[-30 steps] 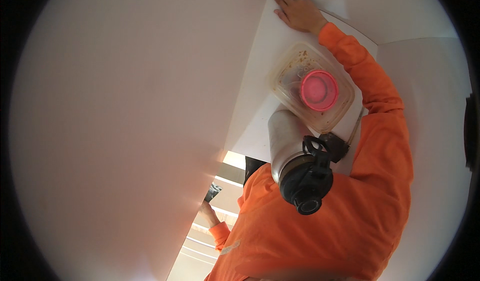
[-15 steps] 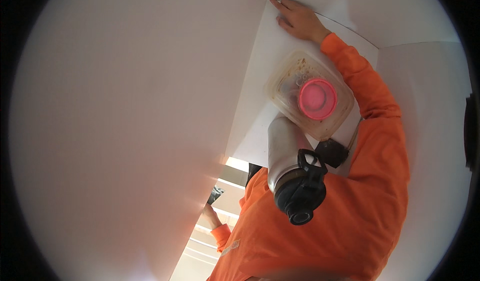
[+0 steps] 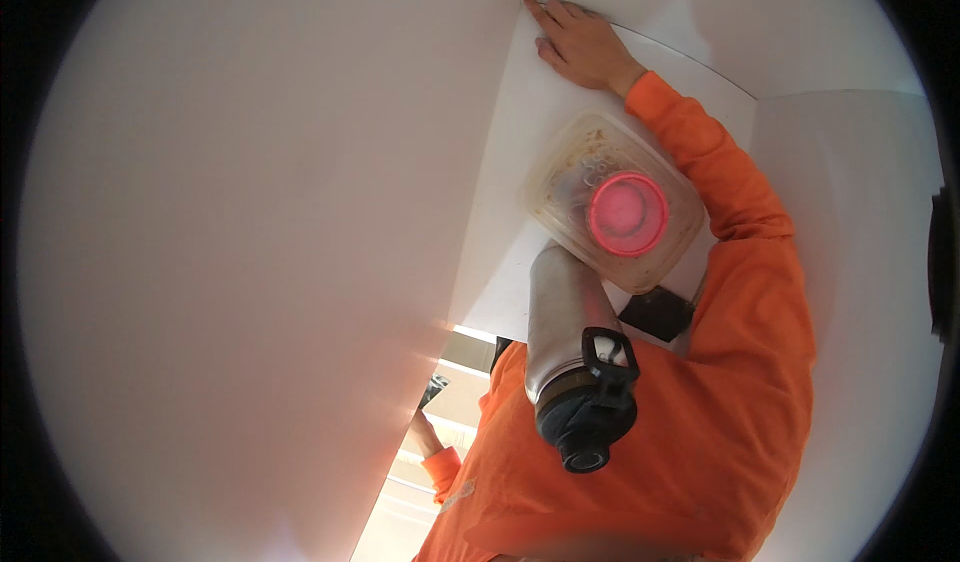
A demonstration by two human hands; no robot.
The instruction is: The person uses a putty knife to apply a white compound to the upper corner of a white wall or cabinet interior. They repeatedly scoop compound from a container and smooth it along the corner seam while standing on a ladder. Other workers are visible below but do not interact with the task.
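My right hand (image 3: 580, 44) reaches to the far inner corner of a white shelf (image 3: 500, 272). Its fingers are stretched out, the index fingertip touching where the walls meet. Close to my right forearm is a cloudy plastic container (image 3: 565, 187), stained brown, with small rings visible inside. A round pink-rimmed tub (image 3: 628, 214) sits on it. Nearer to me stands a steel bottle (image 3: 570, 297) with a black carry-loop lid. At lower left, my left hand (image 3: 424, 432) is partly hidden behind the white panel, by a dark, shiny patterned thing (image 3: 434, 390) it seems to hold; its fingers hardly show.
A tall white panel (image 3: 250, 242) fills the left side. White walls (image 3: 850, 182) close in the back and right. A flat black item (image 3: 657, 313) lies between the container and my orange-sleeved body. Bright light-coloured slats (image 3: 462, 372) show through the gap at lower left.
The view has shifted slightly, so the bottle, container and tub appear a little lower and to the left. My right hand stays at the corner. My left hand is nearly unchanged.
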